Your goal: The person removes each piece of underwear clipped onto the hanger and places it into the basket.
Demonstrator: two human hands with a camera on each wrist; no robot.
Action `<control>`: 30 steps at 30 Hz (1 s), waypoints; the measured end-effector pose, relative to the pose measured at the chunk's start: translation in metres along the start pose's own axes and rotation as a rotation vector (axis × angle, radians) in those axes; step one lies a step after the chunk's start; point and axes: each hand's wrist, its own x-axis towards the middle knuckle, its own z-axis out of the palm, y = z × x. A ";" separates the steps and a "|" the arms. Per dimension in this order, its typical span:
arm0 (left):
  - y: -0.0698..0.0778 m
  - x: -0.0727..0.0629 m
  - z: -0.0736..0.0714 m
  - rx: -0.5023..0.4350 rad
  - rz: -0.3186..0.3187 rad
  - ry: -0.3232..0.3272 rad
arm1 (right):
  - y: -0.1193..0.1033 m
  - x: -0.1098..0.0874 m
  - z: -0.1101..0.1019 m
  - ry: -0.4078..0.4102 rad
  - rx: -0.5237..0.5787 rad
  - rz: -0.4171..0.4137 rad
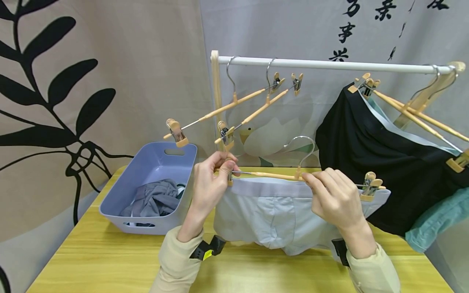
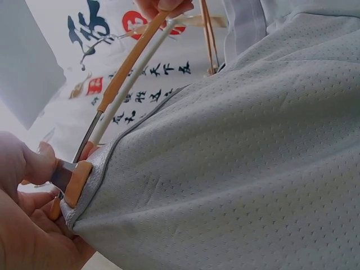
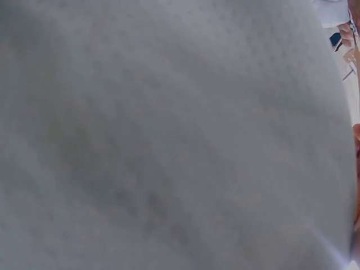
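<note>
Light grey-blue underpants (image 1: 271,219) hang by the waistband from a clip hanger (image 1: 278,176) with a wooden bar and metal hook. My left hand (image 1: 210,189) pinches the hanger's left clip, and in the left wrist view that clip (image 2: 77,184) sits over the waistband's corner. Farther right, my right hand (image 1: 335,199) grips the bar just beside the hook. The right-end clips (image 1: 371,187) are at the other end of the waistband. Perforated pale fabric (image 3: 169,135) fills most of the right wrist view, hiding nearly all of that hand there.
A blue basket (image 1: 113,211) with crumpled grey clothing (image 1: 155,197) stands left on the wooden table (image 1: 84,256). Behind, a rack with a white rail (image 1: 329,64) bears two bare clip hangers (image 1: 234,103) and, at right, black shorts (image 1: 351,150) and a teal garment (image 1: 436,221).
</note>
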 end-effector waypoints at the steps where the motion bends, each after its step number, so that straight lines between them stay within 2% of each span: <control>1: 0.000 0.000 0.000 0.001 0.001 0.001 | 0.000 0.000 0.000 0.001 0.001 0.000; 12: 0.000 -0.001 -0.001 0.000 -0.011 0.010 | -0.001 0.001 0.001 0.015 0.005 -0.008; 30: 0.001 0.000 -0.002 0.010 -0.004 0.018 | -0.002 0.001 0.000 -0.012 0.017 0.000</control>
